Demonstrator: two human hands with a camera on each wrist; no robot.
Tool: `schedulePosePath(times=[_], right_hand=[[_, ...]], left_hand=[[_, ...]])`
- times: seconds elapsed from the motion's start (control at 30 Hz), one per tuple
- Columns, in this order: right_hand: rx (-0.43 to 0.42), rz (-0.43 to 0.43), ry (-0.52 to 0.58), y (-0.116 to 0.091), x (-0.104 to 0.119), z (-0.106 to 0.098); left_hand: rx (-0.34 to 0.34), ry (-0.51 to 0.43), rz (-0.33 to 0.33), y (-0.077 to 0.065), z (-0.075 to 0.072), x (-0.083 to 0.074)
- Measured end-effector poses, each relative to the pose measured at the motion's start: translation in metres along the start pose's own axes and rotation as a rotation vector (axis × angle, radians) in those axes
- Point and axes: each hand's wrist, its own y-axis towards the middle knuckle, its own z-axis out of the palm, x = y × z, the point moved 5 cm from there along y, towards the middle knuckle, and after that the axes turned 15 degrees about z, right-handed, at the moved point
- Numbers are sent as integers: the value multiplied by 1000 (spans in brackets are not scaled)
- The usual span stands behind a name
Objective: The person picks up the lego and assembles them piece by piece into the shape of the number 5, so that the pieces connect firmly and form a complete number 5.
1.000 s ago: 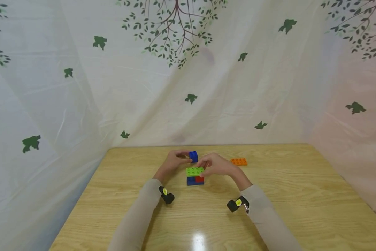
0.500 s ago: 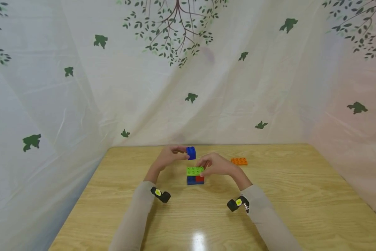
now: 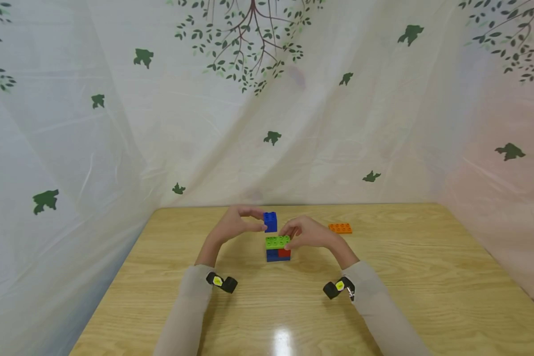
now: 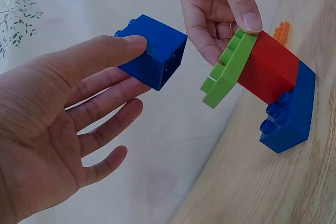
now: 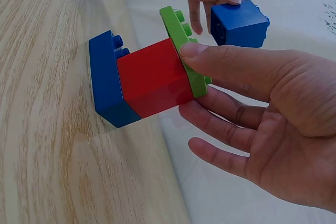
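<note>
Between thumb and fingers, my left hand (image 3: 232, 226) pinches a square blue brick (image 4: 152, 48), studs upward in the head view. It hangs in the air, apart from a small stack of bricks. That stack has a longer blue brick (image 4: 289, 121) at the bottom, a red brick (image 5: 155, 80) on its right half, and a thin green brick (image 3: 276, 242) on top that overhangs to the left. My right hand (image 3: 309, 233) pinches the stack at its right end, with the thumb on the green brick and fingers behind. The hand partly covers the green brick's right end.
A flat orange brick (image 3: 340, 228) lies on the wooden table (image 3: 405, 287), behind and right of the stack. A pale curtain (image 3: 231, 168) with leaf prints hangs along the table's back edge. Each wrist wears a small black camera.
My left hand has moved left with the square blue brick, rising and then dipping a little, and the brick has turned to face forward. The right hand and the stack hold still.
</note>
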Motion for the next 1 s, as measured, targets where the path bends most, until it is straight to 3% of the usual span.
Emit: schedulePosePath(times=[0.3, 0.53, 1.0], right_hand=[[-1, -12, 24, -1, -2, -1], [5, -11, 18, -1, -1, 0], [2, -12, 11, 0, -1, 0]], left_hand=[[40, 5, 38, -2, 2, -8], [66, 36, -12, -6, 5, -4], [106, 54, -18, -6, 10, 2]])
